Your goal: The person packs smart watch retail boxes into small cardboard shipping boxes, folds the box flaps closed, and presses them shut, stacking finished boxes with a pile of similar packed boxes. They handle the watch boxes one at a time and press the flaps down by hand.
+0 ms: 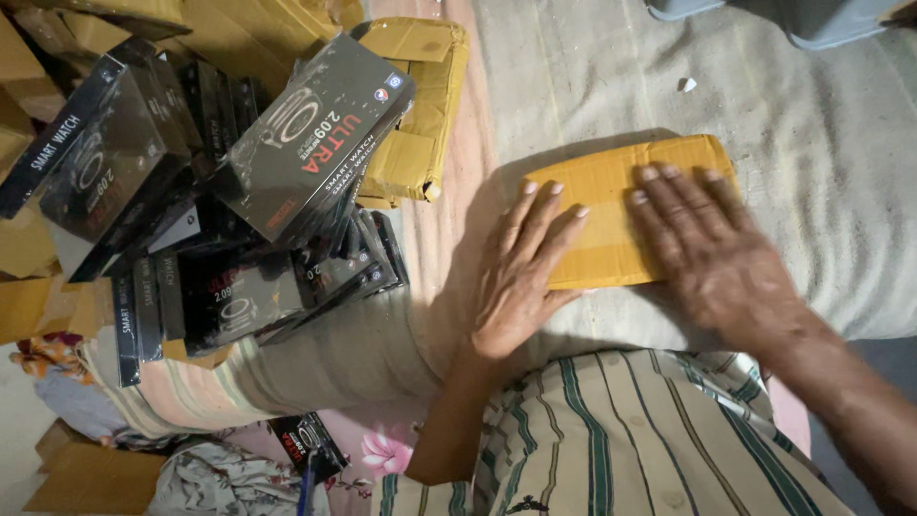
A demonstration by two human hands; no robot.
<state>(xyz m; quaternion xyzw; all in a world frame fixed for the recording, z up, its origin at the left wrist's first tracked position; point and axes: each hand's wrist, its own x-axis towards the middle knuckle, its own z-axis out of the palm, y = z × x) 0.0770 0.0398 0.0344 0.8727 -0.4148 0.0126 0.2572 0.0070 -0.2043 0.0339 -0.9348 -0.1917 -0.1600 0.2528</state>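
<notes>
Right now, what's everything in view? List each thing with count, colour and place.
Flat parcel wrapped in tan tape: one, tan, centre on the beige cloth, under both hands.
Second taped tan parcel: one, top centre.
Glossy black shrink-wrapped boxes: a pile, too many to count, left.
Brown cardboard cartons: several, left edge and top.
Beige woven cloth: one, covering the surface at right.
Grey plastic item: one, top right, cut off.
Striped shirt: green and cream, bottom.
Left hand: flat on the parcel's left end.
Right hand: flat on its right half.

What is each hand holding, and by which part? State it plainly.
Nothing is gripped. The left hand and right hand lie flat, palms down, pressing on the top face of the yellow taped parcel.
</notes>
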